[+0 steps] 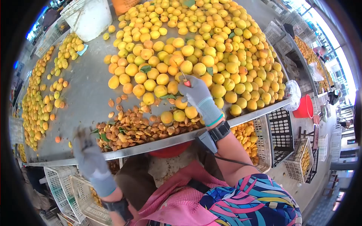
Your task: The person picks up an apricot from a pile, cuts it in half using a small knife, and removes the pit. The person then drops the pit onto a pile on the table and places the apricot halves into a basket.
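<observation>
My right hand [195, 93], in a grey glove, is closed around a small red-handled knife [186, 82]. Its thin blade points away from me, over the near part of a big heap of yellow-orange apricots [162, 79]. Smeared by motion, my gloved left hand [90, 160] is over the near edge of the metal table [86, 88], left of a pile of brown apricot pits [132, 128]. Its fingers are too blurred to show whether they hold anything. A few whole apricots [179, 115] lie against the right part of the pit pile.
More apricots [37, 101] line the table's left side. A white bucket [88, 19] stands at the back left. Below the near edge are plastic crates [77, 196] and a crate with halved apricots [245, 139]. A red bucket [304, 107] is at the right.
</observation>
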